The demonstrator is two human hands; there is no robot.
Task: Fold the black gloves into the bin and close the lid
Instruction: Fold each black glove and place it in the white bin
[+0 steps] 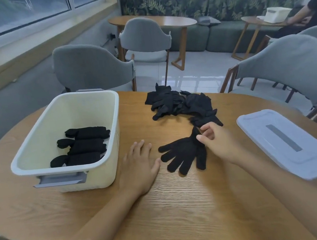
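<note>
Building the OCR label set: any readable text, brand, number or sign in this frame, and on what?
None readable.
Bin: no print visible on its walls or grey handle.
Lid: only a plain grey strip, no lettering.
Black gloves: no tag or logo showing.
White box on the far table: too small to tell.

Just one view here, a wide-angle cam worn on the person's head, tilted forward and down over the wooden table (182, 202). It sits close: both forearms run in from the bottom edge, and the tabletop fills the lower half. Lens bends things near the edges. Further up it catches grey chairs (92, 66) across the table, windows top left, and a bench with plants at the back.
</note>
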